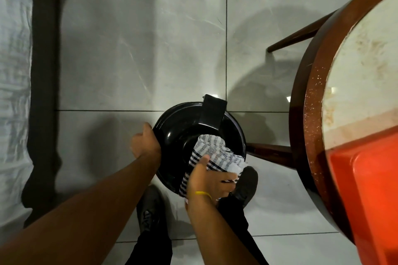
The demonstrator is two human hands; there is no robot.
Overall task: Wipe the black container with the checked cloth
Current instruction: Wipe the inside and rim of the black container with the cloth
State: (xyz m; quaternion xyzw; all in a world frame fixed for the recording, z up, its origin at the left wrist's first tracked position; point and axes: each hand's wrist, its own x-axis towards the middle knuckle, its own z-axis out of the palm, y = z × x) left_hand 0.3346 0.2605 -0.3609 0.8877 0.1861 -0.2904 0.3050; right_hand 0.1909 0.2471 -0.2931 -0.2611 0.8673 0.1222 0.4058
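head view: black container (pixel 183 127) stands on the floor (pixel 133 49) by the person's shoes, just beside the tabletop edge. left hand (pixel 145 143) clasps its near-left rim. right hand (pixel 212 180), the nearer one, is closed on the checked cloth (pixel 215 153), draped inward over the near-right rim. container base hidden.

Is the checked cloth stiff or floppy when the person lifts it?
Probably floppy: the checked cloth bunches in folds under the right hand and drapes over the black container rim. It likely weighs little, since it hangs loosely.
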